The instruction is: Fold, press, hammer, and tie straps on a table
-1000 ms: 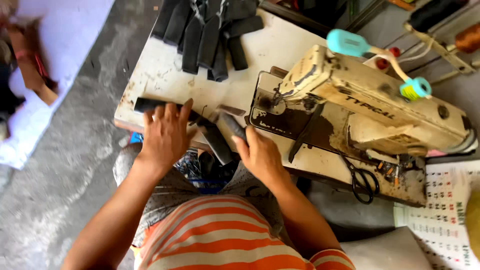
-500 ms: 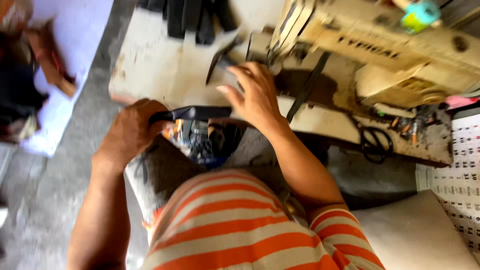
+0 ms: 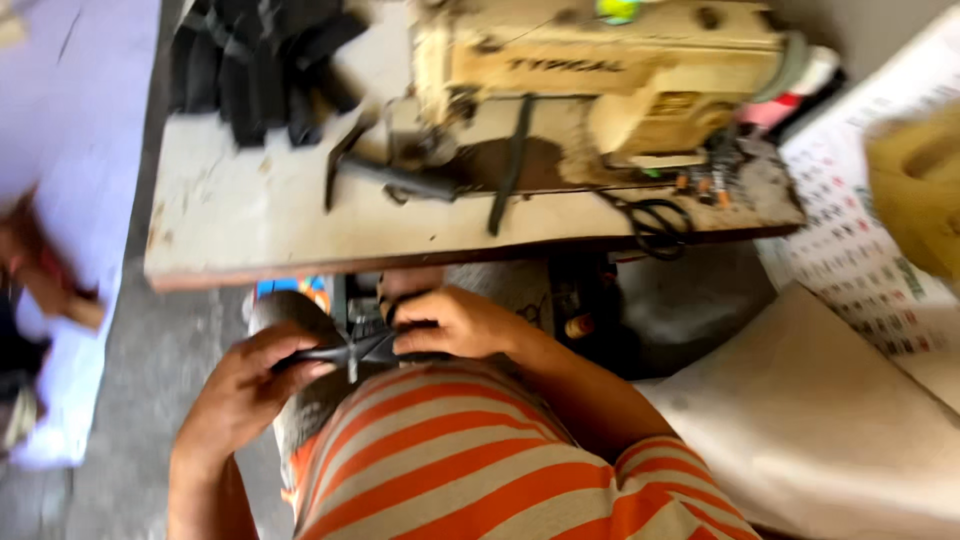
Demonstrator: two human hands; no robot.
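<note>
Both of my hands are below the table's front edge, over my lap. My left hand [image 3: 240, 385] and my right hand [image 3: 455, 322] each grip an end of a narrow black strap piece [image 3: 350, 351], which stretches between them. My orange and white striped shirt fills the bottom of the view. On the worn white table [image 3: 230, 215] stands a cream sewing machine [image 3: 600, 75]; one black strip [image 3: 395, 178] lies by its needle area and another [image 3: 512, 160] lies across its base.
A heap of black strap pieces [image 3: 255, 60] lies at the table's far left. Black scissors [image 3: 655, 222] rest near the right front edge. A calendar sheet [image 3: 860, 250] and pale board [image 3: 830, 400] lie at the right. Grey floor shows on the left.
My hands have come off the table and down to my lap, carrying the black strap piece. The view has tilted down and the machine has shifted upward in the picture.
</note>
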